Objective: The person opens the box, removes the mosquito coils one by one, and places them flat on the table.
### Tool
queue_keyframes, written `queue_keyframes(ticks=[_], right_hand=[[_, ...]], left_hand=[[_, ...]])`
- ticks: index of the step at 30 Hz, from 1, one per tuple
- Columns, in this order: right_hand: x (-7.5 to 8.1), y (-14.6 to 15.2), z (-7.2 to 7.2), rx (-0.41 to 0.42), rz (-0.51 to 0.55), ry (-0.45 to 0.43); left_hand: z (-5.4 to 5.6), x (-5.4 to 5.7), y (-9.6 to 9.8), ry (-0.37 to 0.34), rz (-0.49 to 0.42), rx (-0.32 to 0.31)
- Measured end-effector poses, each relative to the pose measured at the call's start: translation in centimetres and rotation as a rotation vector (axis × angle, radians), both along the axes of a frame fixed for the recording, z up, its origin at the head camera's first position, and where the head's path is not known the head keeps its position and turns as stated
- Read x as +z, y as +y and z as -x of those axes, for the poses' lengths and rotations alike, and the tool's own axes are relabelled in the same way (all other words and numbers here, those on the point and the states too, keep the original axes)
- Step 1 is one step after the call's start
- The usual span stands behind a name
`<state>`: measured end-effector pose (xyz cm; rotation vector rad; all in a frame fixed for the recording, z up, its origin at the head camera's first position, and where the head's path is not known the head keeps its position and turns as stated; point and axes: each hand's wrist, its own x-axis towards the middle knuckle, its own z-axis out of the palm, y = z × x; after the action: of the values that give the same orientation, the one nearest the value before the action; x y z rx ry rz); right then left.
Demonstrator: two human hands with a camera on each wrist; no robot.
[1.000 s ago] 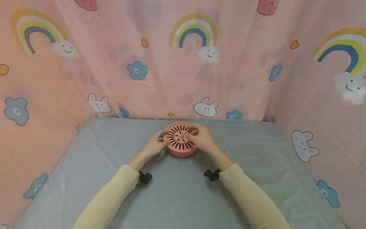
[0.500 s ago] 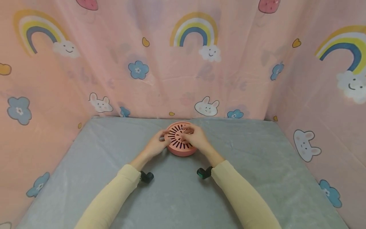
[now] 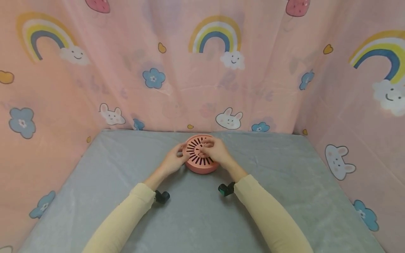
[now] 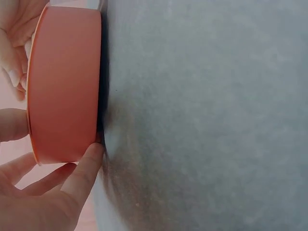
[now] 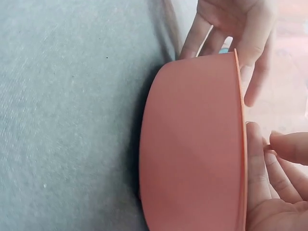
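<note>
A round coral-pink container with a flat lid cut with radial slots sits at the back middle of the table. My left hand grips its left side, thumb on the lid's edge and fingers down the wall; the left wrist view shows the smooth side wall and a fingertip low against it. Over the lid's centre, my right hand pinches a small raised knob between thumb and finger. The hand covers most of that knob and the lid's right part in the head view.
Grey cloth covers the table. Pink printed curtains rise behind it and along both sides, close behind the container. A black wrist mount sits on the left wrist and another black mount on the right.
My right hand and forearm have shifted left, bringing the fingers further over the lid's centre and onto the knob. My left hand keeps its grip, and the container stays in place.
</note>
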<state>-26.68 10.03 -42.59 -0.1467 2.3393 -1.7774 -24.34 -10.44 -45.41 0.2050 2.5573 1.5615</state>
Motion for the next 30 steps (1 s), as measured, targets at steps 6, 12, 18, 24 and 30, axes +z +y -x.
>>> queue_keyframes(ticks=[6,12,18,24,30], right_hand=[[0.4,0.1,0.1,0.02,-0.032,0.053],[0.5,1.1,0.4,0.016,-0.02,0.094],[1.2,2.5,0.2,0.011,-0.004,0.076],[2.0,4.0,-0.3,-0.008,-0.034,0.078],[2.2,6.0,-0.5,-0.048,-0.084,0.119]], left_hand=[[0.0,-0.5,-0.3,-0.018,-0.061,0.004],[0.0,-0.8,-0.7,-0.025,-0.088,-0.003],[0.0,-0.9,-0.9,-0.005,-0.086,-0.018],[0.2,-0.9,-0.8,-0.022,-0.091,-0.011],[0.2,-0.8,-0.7,-0.025,-0.096,-0.004]])
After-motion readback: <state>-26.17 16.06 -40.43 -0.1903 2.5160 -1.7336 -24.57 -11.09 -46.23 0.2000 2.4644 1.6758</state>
